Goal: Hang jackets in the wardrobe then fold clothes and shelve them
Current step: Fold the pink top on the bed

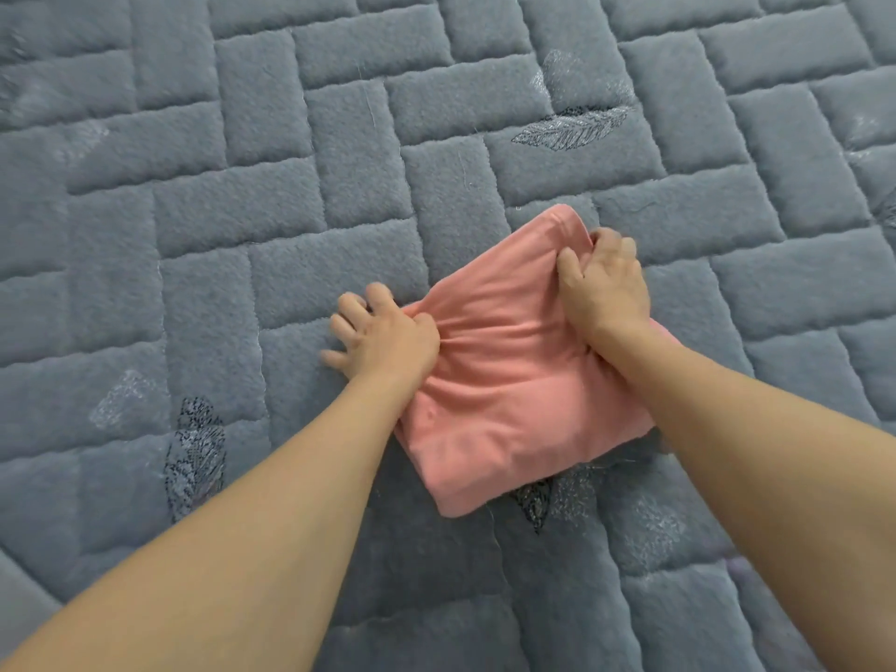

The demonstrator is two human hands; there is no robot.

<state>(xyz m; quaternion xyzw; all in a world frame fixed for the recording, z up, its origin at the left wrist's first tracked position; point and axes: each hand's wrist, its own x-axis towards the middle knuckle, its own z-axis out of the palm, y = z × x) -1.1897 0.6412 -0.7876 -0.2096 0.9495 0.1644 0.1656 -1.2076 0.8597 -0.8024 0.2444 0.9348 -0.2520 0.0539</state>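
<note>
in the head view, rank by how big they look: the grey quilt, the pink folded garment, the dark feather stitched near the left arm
1. Grey quilted fleece bed cover, fills the frame.
2. Pink folded cotton garment, held by left hand and right hand.
3. Dark embroidered feather, clearly smallest.

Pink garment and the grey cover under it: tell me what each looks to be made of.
Pink garment: looks like a thin, matte knit, perhaps cotton jersey; it gathers into fine soft wrinkles where the left hand and right hand grip it. Grey cover: appears to be plush, fleece-like quilted fabric, with a fuzzy nap, puffy stitched blocks and embroidered feather motifs. Exact fibres cannot be told.
</note>
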